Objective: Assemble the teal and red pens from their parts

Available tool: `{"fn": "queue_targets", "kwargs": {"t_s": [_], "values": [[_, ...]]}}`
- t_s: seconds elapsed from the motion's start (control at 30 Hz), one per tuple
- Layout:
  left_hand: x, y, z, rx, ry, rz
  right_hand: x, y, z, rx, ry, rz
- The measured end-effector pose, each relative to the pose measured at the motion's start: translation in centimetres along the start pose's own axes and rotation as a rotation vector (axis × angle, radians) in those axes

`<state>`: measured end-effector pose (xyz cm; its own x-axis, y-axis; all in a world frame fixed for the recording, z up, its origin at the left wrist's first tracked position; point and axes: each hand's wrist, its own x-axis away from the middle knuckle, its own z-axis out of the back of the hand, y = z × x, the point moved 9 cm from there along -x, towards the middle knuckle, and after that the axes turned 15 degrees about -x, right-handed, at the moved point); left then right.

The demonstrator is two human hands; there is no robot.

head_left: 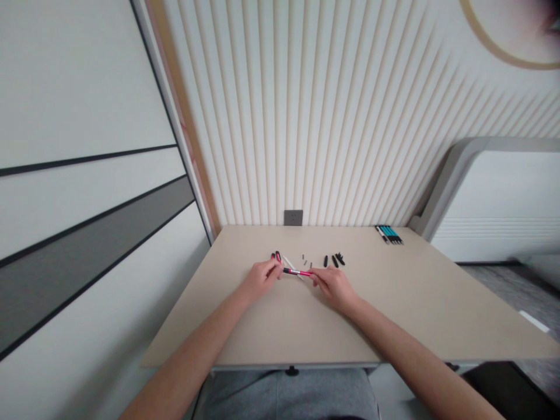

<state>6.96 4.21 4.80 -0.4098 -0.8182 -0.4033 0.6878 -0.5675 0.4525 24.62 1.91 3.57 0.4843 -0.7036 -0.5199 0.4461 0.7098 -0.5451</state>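
Observation:
A pink-and-black pen [296, 272] lies level between my hands, a little above the beige tabletop [371, 315]. My right hand [333, 289] pinches its pink end. My left hand [261, 278] has its fingertips at the pen's black end, and the picture does not settle whether they grip it. Just beyond those fingertips lie red-and-black pen parts [275, 256] and a thin white tube [289, 262]. Farther right sit several tiny metal pieces [305, 258] and several black pen caps [335, 261].
A row of several teal-and-black pens [389, 234] lies at the table's far right edge. A grey wall socket [293, 217] sits behind the far edge. A ribbed wall panel [306, 116] rises behind the table, and a striped panel [87, 233] stands to its left.

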Motion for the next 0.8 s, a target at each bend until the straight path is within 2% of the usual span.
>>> {"fn": "queue_targets", "kwargs": {"t_s": [0.23,0.6,0.8], "values": [[0.39,-0.34,-0.17,0.065,-0.022,-0.015,-0.02,-0.25,0.23,0.0,0.008,-0.008],[0.06,0.15,-0.01,-0.048,-0.021,-0.015,-0.05,-0.11,0.12,0.018,0.016,0.014],[0.38,-0.16,-0.23,0.025,-0.03,-0.033,-0.04,-0.14,0.24,0.014,0.018,-0.018]]}}
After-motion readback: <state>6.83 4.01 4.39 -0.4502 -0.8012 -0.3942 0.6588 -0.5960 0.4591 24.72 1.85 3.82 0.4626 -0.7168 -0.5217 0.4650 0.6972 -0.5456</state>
